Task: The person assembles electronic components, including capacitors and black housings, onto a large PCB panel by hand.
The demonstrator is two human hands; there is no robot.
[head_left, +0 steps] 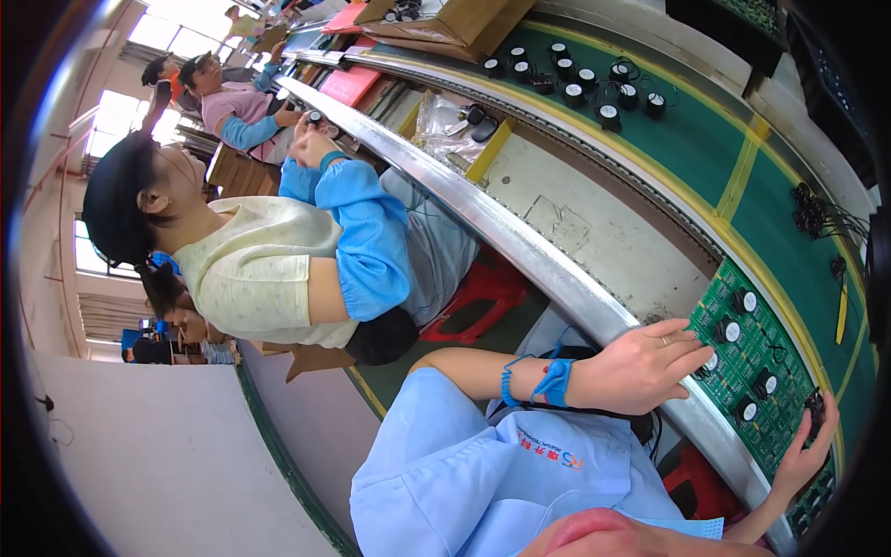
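A green circuit board (777,422) lies at the line's near edge, with several black round parts with white tops on it. My left hand (640,369), wearing a blue coiled wrist strap (554,382), reaches over the board's left edge. Its fingers are stretched out and slightly apart, with the tips beside one round part (710,362). At the board's right end, my right hand (806,449) has its thumb and fingers around a small black part (815,408). The fingers partly cover that part. Another round part (766,382) sits between my hands.
Beyond the board runs a green belt (696,153) with several loose round parts (575,93), a black cable bundle (817,213) and a yellow-handled tool (842,302). A metal rail (520,237) borders the line. Co-workers (269,260) sit along it to the left. A cardboard box (464,28) stands farther off.
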